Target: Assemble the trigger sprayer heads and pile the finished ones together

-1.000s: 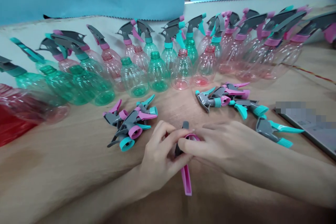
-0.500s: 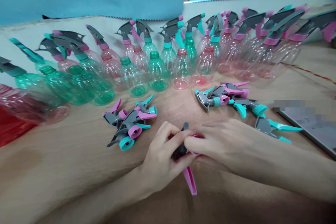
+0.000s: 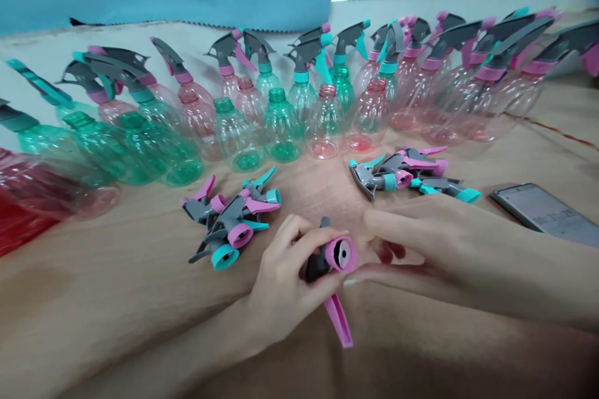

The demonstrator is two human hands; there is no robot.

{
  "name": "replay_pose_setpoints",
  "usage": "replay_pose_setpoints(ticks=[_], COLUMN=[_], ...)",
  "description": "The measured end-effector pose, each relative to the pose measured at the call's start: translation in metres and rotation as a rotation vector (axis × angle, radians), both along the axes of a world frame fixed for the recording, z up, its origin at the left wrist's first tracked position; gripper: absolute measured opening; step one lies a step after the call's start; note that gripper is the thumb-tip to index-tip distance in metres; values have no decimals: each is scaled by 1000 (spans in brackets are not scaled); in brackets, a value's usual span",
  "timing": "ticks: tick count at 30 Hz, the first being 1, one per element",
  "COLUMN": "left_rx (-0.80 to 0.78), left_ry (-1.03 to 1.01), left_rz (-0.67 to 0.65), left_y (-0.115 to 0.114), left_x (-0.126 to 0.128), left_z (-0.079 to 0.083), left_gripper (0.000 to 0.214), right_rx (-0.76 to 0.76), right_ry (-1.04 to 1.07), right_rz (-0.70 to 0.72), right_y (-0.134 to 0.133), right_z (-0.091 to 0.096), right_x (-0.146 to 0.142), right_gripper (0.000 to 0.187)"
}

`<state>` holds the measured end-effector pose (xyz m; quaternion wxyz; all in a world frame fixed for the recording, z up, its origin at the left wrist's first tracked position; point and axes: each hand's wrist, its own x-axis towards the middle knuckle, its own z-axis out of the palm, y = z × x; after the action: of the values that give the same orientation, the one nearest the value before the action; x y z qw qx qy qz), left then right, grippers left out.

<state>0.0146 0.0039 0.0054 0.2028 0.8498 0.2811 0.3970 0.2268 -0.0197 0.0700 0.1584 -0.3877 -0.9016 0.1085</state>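
Grips a grey-and-pink spray head in the left hand, clamped between thumb and fingers, with the pink collar facing up on the right of that grip and the pink trigger sticking out below. Holds the right hand just right of the collar, thumb and fingers parted, with nothing visible between them; cannot tell thumb-tip contact with the collar from a narrow gap.

Could lose the pale disc inside the collar, if loose, by tipping the opening downward; cannot judge from here how well seated. Might twist within the left grip under a sideways push on the collar, for want of support from the right hand. Might snag the left cluster of spray heads, left of and beyond the grip, by swinging left, or brush the right cluster, beyond the right fingers, by reaching carelessly. Could shove the phone, just beyond the right forearm, by sweeping outward. Seems least likely to topple the open-necked bottles, well beyond the grip.
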Motion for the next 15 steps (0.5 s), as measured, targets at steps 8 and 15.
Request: replay_pose_setpoints(ticks=[8, 15], left_rx=[-89, -53], left_ry=[3, 18], left_rz=[26, 13], left_y=[1, -1], left_x=[0, 1], left_z=[-1, 1], left_gripper=[27, 16], right_rx=[-152, -175], right_ry=[34, 41], right_rz=[62, 98], right_y=[9, 15], right_z=[1, -8], right_x=[2, -1], right_gripper=[7, 19])
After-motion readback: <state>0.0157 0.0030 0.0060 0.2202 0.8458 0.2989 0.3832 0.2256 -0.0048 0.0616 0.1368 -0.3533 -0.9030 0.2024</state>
